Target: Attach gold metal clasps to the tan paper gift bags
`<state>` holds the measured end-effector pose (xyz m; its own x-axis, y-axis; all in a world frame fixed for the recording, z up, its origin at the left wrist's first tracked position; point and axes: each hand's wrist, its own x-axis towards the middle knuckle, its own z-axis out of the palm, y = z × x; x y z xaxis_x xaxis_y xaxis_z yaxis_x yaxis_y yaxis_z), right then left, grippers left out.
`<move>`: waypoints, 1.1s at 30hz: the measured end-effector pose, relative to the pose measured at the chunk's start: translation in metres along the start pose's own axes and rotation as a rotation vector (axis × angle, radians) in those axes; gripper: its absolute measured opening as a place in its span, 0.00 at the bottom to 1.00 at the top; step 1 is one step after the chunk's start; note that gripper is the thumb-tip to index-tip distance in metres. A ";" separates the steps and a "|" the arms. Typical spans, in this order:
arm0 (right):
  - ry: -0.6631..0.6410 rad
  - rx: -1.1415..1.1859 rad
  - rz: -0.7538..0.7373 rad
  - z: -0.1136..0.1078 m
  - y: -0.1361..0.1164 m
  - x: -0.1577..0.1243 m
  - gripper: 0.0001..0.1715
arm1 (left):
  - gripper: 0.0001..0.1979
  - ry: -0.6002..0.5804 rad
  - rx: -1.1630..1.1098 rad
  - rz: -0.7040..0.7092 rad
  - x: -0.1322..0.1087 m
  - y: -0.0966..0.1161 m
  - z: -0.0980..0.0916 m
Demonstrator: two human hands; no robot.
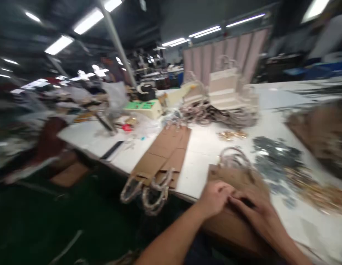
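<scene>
A brown bag piece (234,224) with a pale loop handle (234,156) lies at the table's front edge, partly under my hands. My left hand (216,197) rests over its left part with the fingers closed. From the right, my right hand (252,204) meets it, thumb and fingers pinched together close to the left fingertips. Blur hides whatever is between the fingers. To the left, overlapping brown bag pieces (162,149) lie flat, their wrapped loop handles (152,193) hanging over the edge.
Dark grey metal pieces (277,154) and gold-coloured hardware (317,189) are heaped at the right, with a smaller gold pile (232,135) farther back. Cream bags (223,88) stand behind. A green-topped device (143,107) sits at the back left of the white table (200,154).
</scene>
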<state>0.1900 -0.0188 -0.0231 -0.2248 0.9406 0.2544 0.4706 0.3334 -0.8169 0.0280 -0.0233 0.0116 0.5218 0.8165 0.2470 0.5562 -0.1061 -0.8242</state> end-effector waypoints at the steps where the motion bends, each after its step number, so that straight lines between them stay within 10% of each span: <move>1: -0.054 0.047 0.000 -0.009 0.010 -0.002 0.21 | 0.28 0.145 -0.421 -0.098 0.006 0.011 0.010; 4: -0.058 0.177 0.002 -0.017 0.028 0.003 0.15 | 0.19 0.084 -1.747 -0.302 0.019 0.035 0.033; 7: -0.009 0.253 0.015 -0.014 0.029 0.008 0.10 | 0.17 -0.180 -2.300 -0.464 0.020 0.037 0.036; 33: 0.133 0.180 -0.031 -0.012 0.026 0.009 0.07 | 0.20 -0.227 -2.530 -0.699 0.015 0.043 0.038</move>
<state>0.2107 -0.0007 -0.0353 -0.1165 0.9341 0.3375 0.3026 0.3571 -0.8837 0.0355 0.0060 -0.0390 0.1244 0.9894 -0.0750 -0.0569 0.0826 0.9950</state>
